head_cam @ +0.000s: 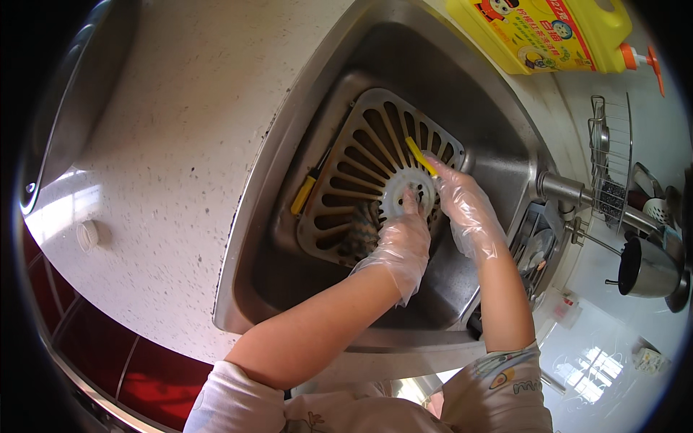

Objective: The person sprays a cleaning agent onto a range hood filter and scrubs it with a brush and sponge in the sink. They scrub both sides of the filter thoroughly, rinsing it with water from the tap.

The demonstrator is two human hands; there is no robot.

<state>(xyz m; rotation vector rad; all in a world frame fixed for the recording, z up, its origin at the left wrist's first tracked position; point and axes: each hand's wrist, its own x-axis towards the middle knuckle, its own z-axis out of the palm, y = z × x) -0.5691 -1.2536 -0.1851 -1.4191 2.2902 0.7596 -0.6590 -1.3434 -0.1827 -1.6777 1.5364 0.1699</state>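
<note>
A slotted metal panel (354,142) with a round pale hub lies tilted inside the stainless steel sink (403,51). My left hand (403,235), in a clear plastic glove, touches the hub with its fingers. Whether it grips the panel is unclear. My right hand (460,203), gloved the same way, holds a slim yellow tool (417,151) over the panel's right side; its working end is hard to make out. Beside the panel's left edge rests a yellow-handled tool (304,195). A patterned cloth-like item (361,230) is partly visible near my left hand.
A yellow detergent jug (541,38) with an orange pump lies beyond the sink. At right are a wire rack (612,151), a metal pot (647,268) and a steel pipe (566,187). The speckled counter (189,135) holds a white cap (87,236) and a large metal vessel (81,92).
</note>
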